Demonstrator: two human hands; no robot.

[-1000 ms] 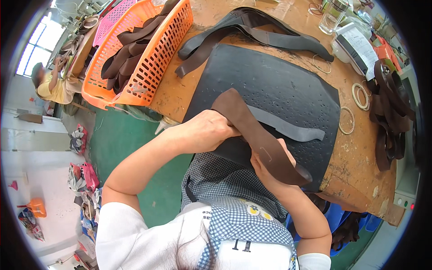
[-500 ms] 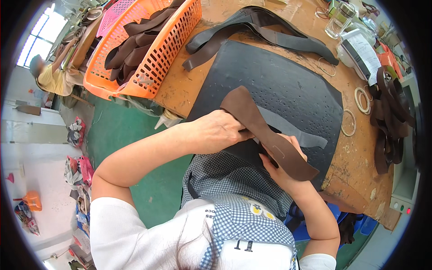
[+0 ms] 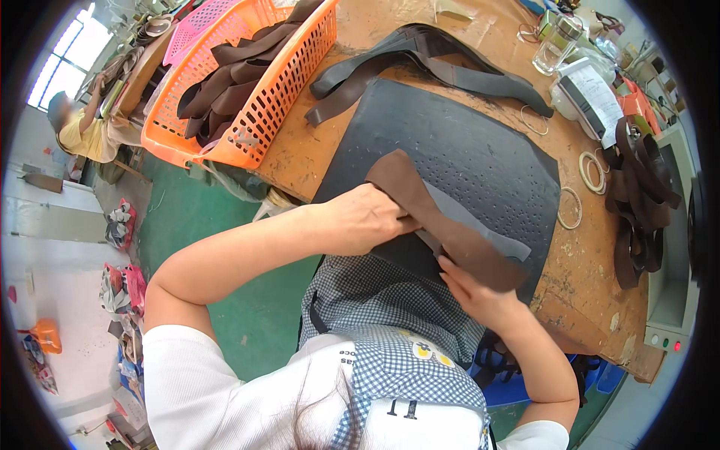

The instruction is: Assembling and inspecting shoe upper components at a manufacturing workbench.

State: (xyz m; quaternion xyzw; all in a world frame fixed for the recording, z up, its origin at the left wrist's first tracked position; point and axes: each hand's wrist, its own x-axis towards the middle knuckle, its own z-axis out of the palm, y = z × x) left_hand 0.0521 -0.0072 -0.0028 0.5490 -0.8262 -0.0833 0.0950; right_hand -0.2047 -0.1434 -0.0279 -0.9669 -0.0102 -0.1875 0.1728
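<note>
A dark brown leather-like strip [image 3: 424, 202] with a wide rounded end is held slantwise above a black pitted mat [image 3: 450, 112]. My left hand [image 3: 367, 219] grips its near edge close to the narrow middle, fingers curled. Beneath the strip's lower right end is my right hand [image 3: 484, 300], its visible fingers stretched out beside the near edge; the strip covers part of this hand. That end of the strip is blurred. A grey strip [image 3: 469, 217] shows behind the brown one, over the mat; whether the two are joined is hidden.
An orange perforated basket [image 3: 277, 97] of brown strips stands at the far left. Long dark strips [image 3: 427, 56] lie behind the mat on the wooden table [image 3: 585, 262]. Tape rolls [image 3: 592, 172], a glass jar [image 3: 559, 45] and more hanging brown strips [image 3: 641, 202] are at right.
My right hand has shifted down and its fingers have come off the strip's far side to the near side. The strip's lower end has swung slightly; my left hand keeps its grip.
</note>
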